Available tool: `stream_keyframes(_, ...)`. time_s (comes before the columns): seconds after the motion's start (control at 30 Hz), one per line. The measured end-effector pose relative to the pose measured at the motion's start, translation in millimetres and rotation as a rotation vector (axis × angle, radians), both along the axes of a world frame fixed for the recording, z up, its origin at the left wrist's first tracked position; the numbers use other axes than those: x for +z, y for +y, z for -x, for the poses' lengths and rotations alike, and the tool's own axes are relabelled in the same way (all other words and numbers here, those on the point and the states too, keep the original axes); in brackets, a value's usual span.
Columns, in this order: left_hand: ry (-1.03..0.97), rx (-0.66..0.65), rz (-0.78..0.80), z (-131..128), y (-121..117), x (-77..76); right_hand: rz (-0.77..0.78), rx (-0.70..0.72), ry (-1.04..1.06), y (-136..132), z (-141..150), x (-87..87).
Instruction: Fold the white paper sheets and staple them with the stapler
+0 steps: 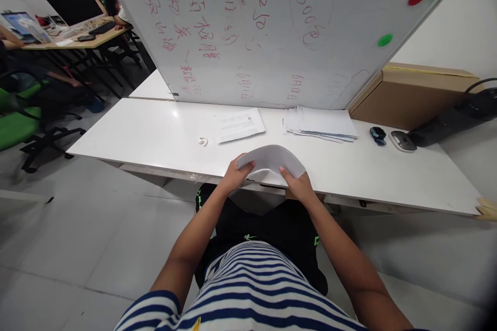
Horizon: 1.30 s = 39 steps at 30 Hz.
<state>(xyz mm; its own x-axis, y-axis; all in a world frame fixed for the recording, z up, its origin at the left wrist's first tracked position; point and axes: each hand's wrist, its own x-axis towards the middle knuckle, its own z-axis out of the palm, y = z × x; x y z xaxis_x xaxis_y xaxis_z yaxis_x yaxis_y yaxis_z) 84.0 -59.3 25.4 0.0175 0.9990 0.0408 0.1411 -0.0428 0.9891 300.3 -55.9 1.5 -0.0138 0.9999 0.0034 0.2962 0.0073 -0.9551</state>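
A sheet of white paper (267, 156), or a thin stack of it, bows upward between my hands over the desk's front edge. My left hand (236, 173) pinches its left end, thumb on the near face. At the right end, my right hand (298, 182) grips it the same way. Beyond it on the desk lies a small stack of printed papers (241, 125). Farther right rests a thicker, uneven pile of papers (324, 123). A small white curved object (203, 141) sits to the left of the printed stack.
The white desk (155, 137) runs across in front of me, with a whiteboard (240, 26) along its back. To the right are a cardboard box (411, 95), a dark watch-like item (377, 135) and a black cylinder (454, 119). A green chair (19, 119) and people are at left.
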Motion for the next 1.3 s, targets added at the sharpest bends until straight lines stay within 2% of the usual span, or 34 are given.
stream_keyframes(0.1,0.009,0.02,0.072,-1,1,-6.4,0.028,0.011,0.026,2,-1,-5.3)
stream_keyframes(0.23,0.028,0.001,0.04,0,0,-10.6,0.02,-0.01,0.08,4,-2,-5.4)
stream_keyframes(0.47,0.069,-0.01,0.069,0,-2,-18.9,0.121,-0.076,0.133,-1,1,-11.8)
stream_keyframes(0.8,0.094,-0.007,0.055,1,0,-22.0,0.152,-0.093,0.108,-4,1,-14.7)
stream_keyframes(0.97,0.085,0.0,0.06,1,-1,-21.7,0.131,-0.031,0.072,-5,0,-15.4)
stream_keyframes(1.3,0.082,-0.003,0.054,0,0,-24.7,0.151,-0.065,0.053,-6,0,-19.4)
